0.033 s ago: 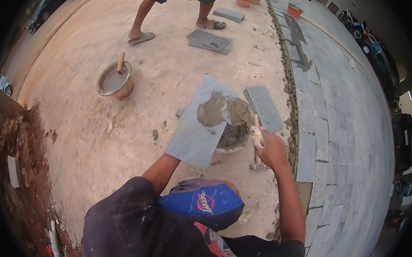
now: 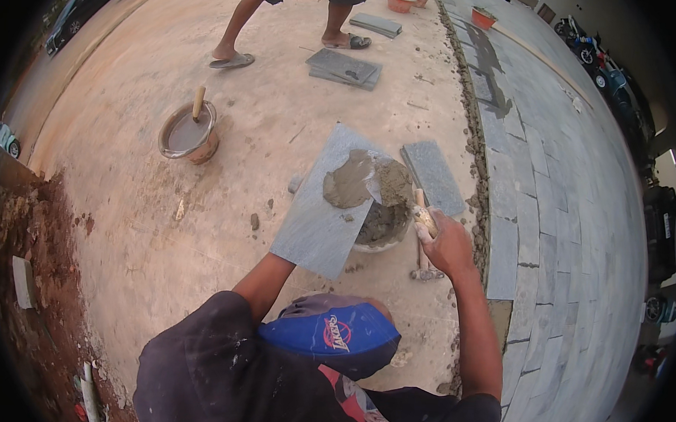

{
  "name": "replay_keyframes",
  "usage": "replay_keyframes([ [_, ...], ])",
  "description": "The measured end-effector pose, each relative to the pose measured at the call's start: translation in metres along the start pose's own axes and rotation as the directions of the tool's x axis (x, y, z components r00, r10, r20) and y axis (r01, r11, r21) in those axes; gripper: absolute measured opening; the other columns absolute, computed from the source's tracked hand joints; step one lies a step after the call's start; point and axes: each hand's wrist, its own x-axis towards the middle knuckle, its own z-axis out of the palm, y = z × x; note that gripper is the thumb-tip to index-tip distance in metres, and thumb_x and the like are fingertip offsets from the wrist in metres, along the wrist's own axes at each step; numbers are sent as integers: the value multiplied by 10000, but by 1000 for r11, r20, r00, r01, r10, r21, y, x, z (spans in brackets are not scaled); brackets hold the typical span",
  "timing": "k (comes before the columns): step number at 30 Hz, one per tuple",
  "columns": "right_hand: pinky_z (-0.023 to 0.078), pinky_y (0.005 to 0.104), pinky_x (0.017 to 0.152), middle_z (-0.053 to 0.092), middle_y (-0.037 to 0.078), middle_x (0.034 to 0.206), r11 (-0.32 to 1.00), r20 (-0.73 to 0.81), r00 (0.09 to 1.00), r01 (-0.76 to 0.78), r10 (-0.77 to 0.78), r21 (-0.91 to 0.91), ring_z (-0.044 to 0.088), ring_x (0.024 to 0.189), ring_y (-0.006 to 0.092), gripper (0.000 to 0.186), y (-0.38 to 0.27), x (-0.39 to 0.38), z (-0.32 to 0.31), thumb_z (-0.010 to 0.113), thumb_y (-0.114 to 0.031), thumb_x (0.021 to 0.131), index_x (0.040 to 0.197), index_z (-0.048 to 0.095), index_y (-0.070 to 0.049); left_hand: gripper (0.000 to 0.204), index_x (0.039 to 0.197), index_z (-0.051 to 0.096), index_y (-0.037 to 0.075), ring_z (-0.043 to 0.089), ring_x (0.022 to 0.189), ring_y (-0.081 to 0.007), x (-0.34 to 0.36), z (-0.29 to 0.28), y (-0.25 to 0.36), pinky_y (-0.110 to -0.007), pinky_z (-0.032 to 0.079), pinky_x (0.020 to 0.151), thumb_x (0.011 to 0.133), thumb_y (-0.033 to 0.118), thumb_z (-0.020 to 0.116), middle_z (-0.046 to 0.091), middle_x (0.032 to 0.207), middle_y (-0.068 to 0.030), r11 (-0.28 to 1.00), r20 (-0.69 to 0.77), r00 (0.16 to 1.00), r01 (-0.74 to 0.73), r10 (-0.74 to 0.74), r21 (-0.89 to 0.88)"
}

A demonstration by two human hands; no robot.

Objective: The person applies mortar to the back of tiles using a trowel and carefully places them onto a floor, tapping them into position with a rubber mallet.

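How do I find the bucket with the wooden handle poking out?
Start at the pale ground left of the stone slab with mortar on it. Below the left-hand sandal in view stands a round, mud-stained bucket of grey liquid. Unlike the orange tubs at the top, it has a wooden handle sticking up.

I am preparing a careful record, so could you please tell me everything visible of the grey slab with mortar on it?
The slab is a flat, rectangular, blue-grey piece that looks like stone, with a finely streaked surface. It is held slantwise, its far end toward the upper right. Wet-looking mortar covers part of its far half. The left forearm reaches to its near end; the left hand is hidden beneath. It partly covers a bucket; contact there is unclear.
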Motion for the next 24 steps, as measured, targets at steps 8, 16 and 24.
replay_keyframes([
  [8, 500, 499, 839, 679, 252, 1034, 984, -3, 990, -141, 142, -108, 636, 969, 446, 448, 22, 22, -7, 632, -318, 905, 1234, 598, -17, 579, 1372, 475, 25, 609, 1089, -336, -10, -8, 7, -459, 519, 938, 1004, 467, 407, 602, 1232, -179, 1000, -25, 1000, -6, 6, 0],
  [16, 494, 473, 844, 677, 251, 1023, 969, 55, 998, -21, 7, 246, 631, 977, 443, 380, -2, 25, -22, 650, -316, 893, 1127, 652, -16, 579, 1360, 489, 27, 619, 1067, -332, -6, -10, 6, -450, 525, 927, 1001, 473, 405, 613, 1213, -176, 1000, -41, 999, 4, -4, -2],
  [24, 489, 489, 847, 673, 257, 1016, 984, 79, 997, 12, -27, 175, 628, 981, 447, 390, 0, 51, 3, 623, -347, 905, 1117, 655, -21, 580, 1348, 503, 28, 629, 1045, -327, 11, -4, -4, -441, 531, 915, 998, 479, 403, 624, 1195, -172, 1000, -18, 1000, 24, -24, -4],
])
